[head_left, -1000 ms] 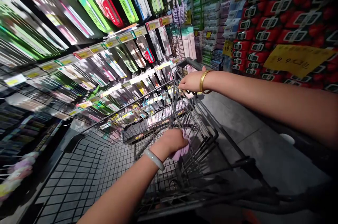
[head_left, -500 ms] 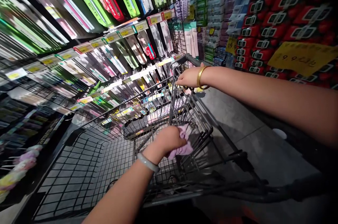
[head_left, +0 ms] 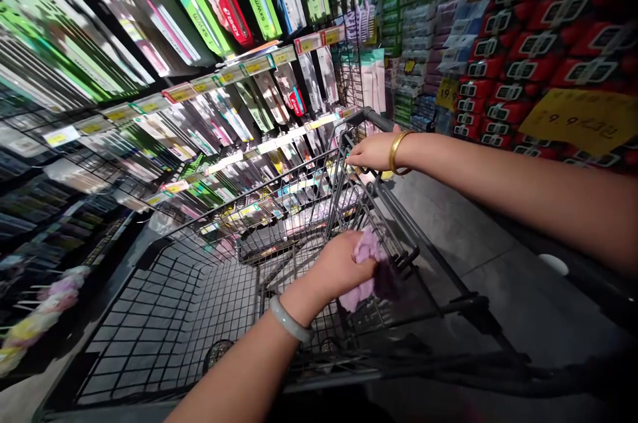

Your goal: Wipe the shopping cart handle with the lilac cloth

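My left hand (head_left: 346,263), with a pale bangle at its wrist, is closed on a crumpled light-purple cloth (head_left: 367,245). It is held low over the wire basket, beside the inner folding frame; whether the cloth touches the bars I cannot tell. My right hand (head_left: 373,151), wearing a gold bracelet, grips the grey shopping cart (head_left: 124,330) at a top corner, by the end of its handle bar (head_left: 376,118). Its palm and some fingertips are hidden.
Shelves of packaged toothbrushes (head_left: 229,17) with price strips (head_left: 219,77) stand along the far side of the cart. Red packs (head_left: 518,70) are stacked at the right behind a yellow price sign (head_left: 581,118). Grey tiled floor (head_left: 448,217) shows beside the cart.
My left hand has moved a little to the right with the cloth, towards the folding frame. My right hand keeps its place on the cart, while the whole view has shifted slightly.
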{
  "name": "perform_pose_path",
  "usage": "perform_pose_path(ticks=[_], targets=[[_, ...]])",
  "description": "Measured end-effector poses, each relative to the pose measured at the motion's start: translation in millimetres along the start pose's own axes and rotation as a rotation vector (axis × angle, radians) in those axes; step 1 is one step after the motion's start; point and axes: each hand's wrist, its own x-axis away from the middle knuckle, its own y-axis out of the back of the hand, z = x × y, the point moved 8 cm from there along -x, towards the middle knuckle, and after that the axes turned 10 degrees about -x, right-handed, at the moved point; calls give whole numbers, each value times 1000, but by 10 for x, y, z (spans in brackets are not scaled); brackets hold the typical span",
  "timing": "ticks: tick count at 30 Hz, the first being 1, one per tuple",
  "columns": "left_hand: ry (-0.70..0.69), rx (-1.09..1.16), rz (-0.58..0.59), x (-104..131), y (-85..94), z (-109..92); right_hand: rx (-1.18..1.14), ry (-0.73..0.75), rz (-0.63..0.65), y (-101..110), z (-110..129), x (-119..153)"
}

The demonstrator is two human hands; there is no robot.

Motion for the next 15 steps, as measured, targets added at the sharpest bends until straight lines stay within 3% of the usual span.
perform_pose_path(ticks=[2,5,7,9,11,12,13,15], targets=[[80,-201,120,6,-142,135,1,-23,53,-21,13,22],[266,-324,295,89,-302,385,-5,-27,57,-13,31,40],[274,-276,357,138,-335,389,-4,-43,56,-10,27,48],[194,-27,397,160,-334,239,-5,-61,59,-8,26,59],[99,316,331,133,-220,21,-6,-72,64,-3,34,71],[70,445,241,103,-118,-56,-5,-73,69,-1,41,77],[57,508,131,74,-11,-100,-3,-72,74,1,50,82],[46,407,-40,35,135,-137,0,-68,74,10,67,88]])
